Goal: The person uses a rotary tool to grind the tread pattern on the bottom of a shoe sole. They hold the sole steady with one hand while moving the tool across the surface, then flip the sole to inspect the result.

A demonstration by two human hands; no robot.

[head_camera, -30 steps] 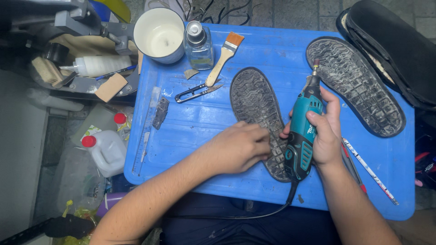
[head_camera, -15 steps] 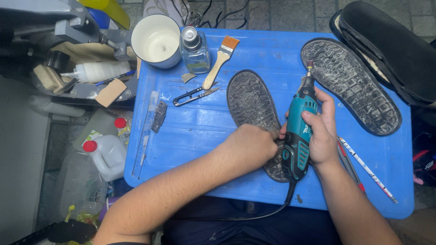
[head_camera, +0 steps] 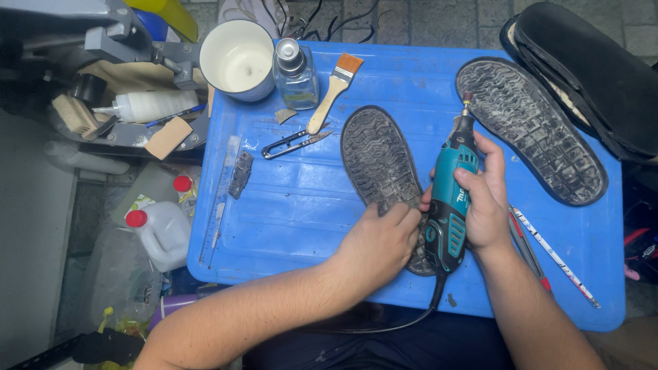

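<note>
A black treaded shoe sole [head_camera: 375,154] lies tread-up in the middle of the blue plastic lid [head_camera: 295,205]. My left hand [head_camera: 378,243] presses on its near end, fingers curled over the edge. My right hand [head_camera: 483,199] grips a teal and black corded rotary tool [head_camera: 451,195], its tip pointing away from me, beside the sole's right edge. A second, larger black sole [head_camera: 531,130] lies tread-up at the right of the lid.
A white cup [head_camera: 238,58], a glass bottle [head_camera: 296,65], a paintbrush [head_camera: 334,89], snips [head_camera: 291,142] and a metal ruler [head_camera: 221,199] lie at the left and back. A pen-like tool [head_camera: 552,253] lies right. Black shoes [head_camera: 589,68] and plastic jugs [head_camera: 161,233] sit off the lid.
My left hand has slid right along the sole's near end toward the rotary tool. The right hand keeps the tool in nearly the same place.
</note>
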